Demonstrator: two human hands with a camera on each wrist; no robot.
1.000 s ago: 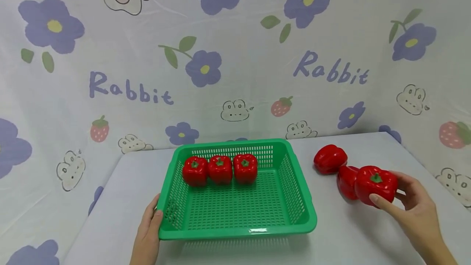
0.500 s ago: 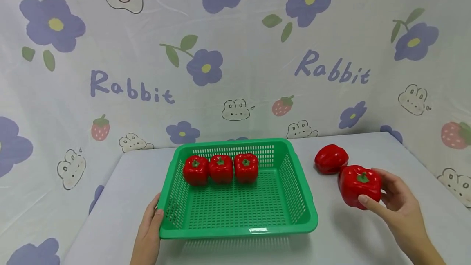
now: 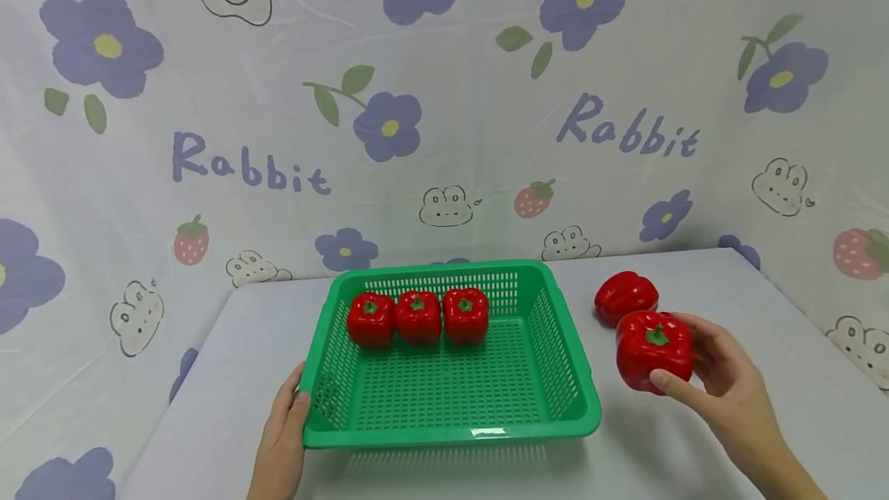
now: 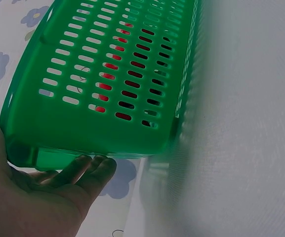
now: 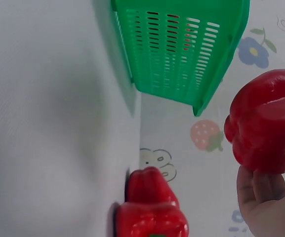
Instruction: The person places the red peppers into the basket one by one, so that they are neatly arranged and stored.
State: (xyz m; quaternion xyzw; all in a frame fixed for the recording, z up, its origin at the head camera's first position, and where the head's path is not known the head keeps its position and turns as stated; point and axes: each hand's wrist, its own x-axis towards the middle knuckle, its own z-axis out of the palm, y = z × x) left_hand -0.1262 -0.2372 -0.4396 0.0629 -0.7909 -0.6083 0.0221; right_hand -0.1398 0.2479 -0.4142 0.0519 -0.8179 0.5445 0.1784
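In the head view, my right hand point(image 3: 729, 384) pinches a red bell pepper point(image 3: 654, 352) with a green stem, thumb at its front. The pepper is held above the table, right of a green plastic basket point(image 3: 451, 440), and the right wrist view shows it clear of the surface. My left hand point(image 3: 281, 430) holds the basket's left rim, with fingertips point(image 4: 102, 170) against its outer side in the left wrist view. Inside, along the back wall, stand three red bell peppers: left point(image 3: 371, 322), middle point(image 3: 419, 320) and right point(image 3: 466, 319).
Another red bell pepper point(image 3: 625, 295) lies on its side at the back right of the white table point(image 3: 229, 376). A second loose pepper point(image 5: 152, 219) beside it appears in the right wrist view, mostly hidden in the head view. Patterned cloth point(image 3: 444, 137) hangs behind.
My right hand has carried its pepper left toward the basket, passing in front of a loose pepper and covering it. My left hand and the basket have stayed in place.
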